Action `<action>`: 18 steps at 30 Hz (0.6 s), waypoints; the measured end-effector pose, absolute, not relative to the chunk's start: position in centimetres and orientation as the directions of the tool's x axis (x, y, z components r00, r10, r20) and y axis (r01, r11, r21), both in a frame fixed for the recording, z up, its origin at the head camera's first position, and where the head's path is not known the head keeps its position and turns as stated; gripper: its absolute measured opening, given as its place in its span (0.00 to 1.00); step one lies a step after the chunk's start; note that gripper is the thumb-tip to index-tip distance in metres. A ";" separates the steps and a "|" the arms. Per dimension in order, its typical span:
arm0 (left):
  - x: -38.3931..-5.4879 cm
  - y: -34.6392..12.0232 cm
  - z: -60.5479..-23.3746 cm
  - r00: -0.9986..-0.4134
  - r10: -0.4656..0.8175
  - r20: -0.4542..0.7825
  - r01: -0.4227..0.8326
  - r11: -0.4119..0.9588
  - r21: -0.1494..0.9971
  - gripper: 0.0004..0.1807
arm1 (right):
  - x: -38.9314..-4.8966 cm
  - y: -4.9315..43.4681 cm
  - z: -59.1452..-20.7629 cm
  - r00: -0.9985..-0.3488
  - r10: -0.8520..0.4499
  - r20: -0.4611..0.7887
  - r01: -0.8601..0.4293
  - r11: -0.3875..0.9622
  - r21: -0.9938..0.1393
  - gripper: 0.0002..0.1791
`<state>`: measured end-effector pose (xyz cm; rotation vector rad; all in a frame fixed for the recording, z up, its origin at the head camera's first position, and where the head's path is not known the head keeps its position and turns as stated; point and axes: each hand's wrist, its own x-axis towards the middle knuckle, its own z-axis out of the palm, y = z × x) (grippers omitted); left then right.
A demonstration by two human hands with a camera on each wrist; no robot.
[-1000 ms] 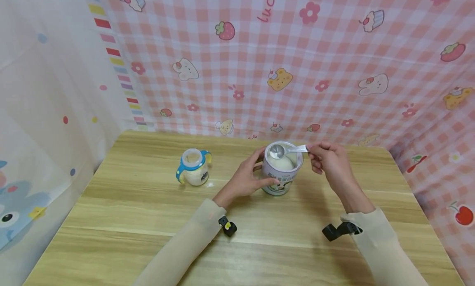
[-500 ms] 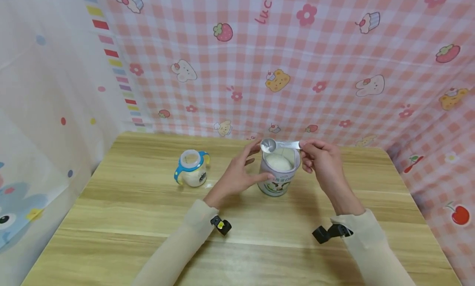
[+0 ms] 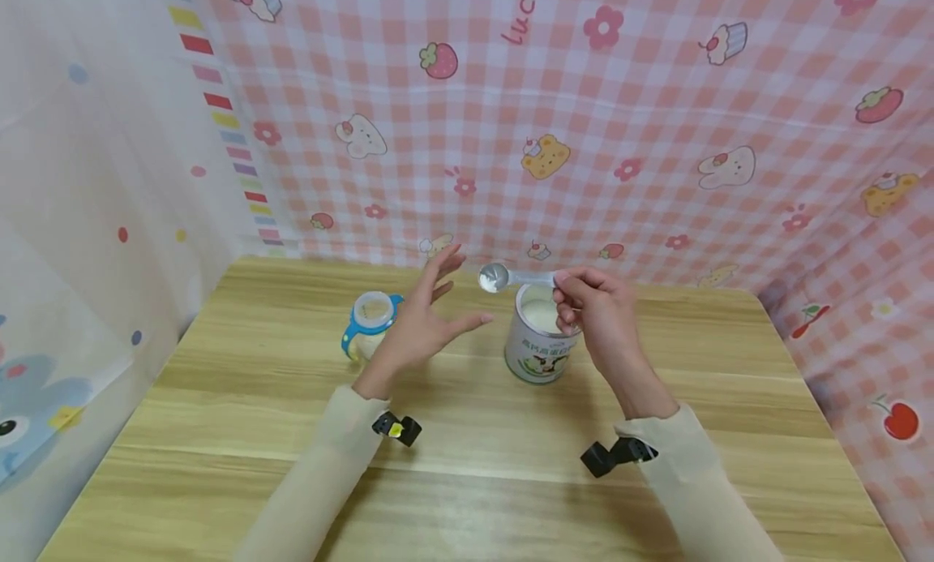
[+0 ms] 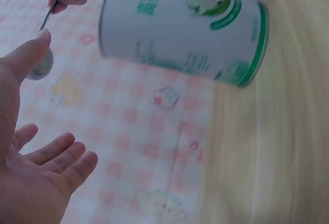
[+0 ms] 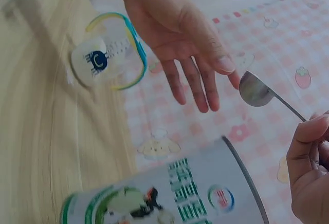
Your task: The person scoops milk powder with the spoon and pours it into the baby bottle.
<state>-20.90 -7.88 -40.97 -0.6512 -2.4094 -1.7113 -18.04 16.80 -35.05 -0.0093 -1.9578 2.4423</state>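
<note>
My right hand [image 3: 601,306] pinches the handle of a metal measuring spoon [image 3: 494,278], whose round bowl has some white powder in it and hangs above and left of the milk powder can [image 3: 538,355]. The can stands upright on the table, lidless, with white powder visible inside. My left hand [image 3: 419,323] is apart from the can, its fingers spread and holding nothing. It partly covers a baby bottle [image 3: 370,312] with a blue collar. In the right wrist view the bottle's handles [image 5: 138,41] show beyond the left hand.
A wooden table [image 3: 467,497] bears these things. Behind it hangs a pink checked cloth [image 3: 481,124] with cartoon prints, and a pale curtain [image 3: 95,181] hangs at the left. Black camera mounts [image 3: 397,426] sit on both sleeves.
My left hand has let go of the can and moved left, in front of the bottle. The right hand has lifted the spoon out of the can and carried it left.
</note>
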 end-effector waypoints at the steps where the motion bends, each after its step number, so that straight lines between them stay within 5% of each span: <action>1: -20.8 -8.3 -40.8 -0.901 0.269 0.341 0.410 0.268 0.872 0.55 | -18.0 16.5 -35.1 -1.000 0.013 0.000 -0.003 -0.219 -0.976 0.09; 18: -19.9 -15.4 -39.8 -0.900 0.160 0.406 0.436 0.356 0.827 0.55 | -18.4 11.7 -35.7 -0.998 -0.026 0.049 -0.042 -0.202 -0.978 0.08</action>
